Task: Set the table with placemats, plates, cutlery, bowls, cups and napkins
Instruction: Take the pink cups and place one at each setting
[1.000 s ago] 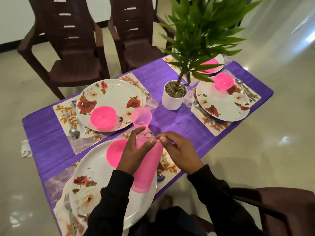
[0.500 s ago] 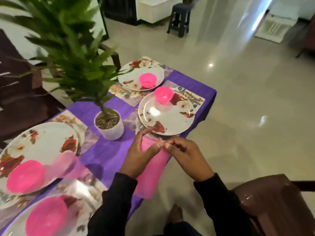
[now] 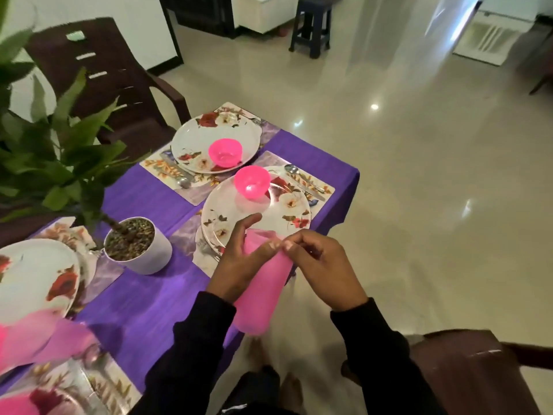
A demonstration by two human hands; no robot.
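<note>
At far left, a blurred pink cup (image 3: 64, 339) stands beside a flowered plate (image 3: 33, 277) on the purple-clothed surface (image 3: 143, 298). Next, a potted plant (image 3: 136, 244) in a white pot. Beyond it, two place settings on placemats: a far plate (image 3: 191, 145) and a near plate (image 3: 287, 211), each carrying a pink bowl (image 3: 225, 152) (image 3: 252, 182). Nearest the viewer, the left hand (image 3: 239, 262) wraps a stack of pink cups (image 3: 260, 292), held tilted at the surface's edge; its grip grasps the stack. The right hand (image 3: 320, 271) pinches the stack's top rim with its fingertips. A spoon (image 3: 294, 172) lies right of the near plate.
</note>
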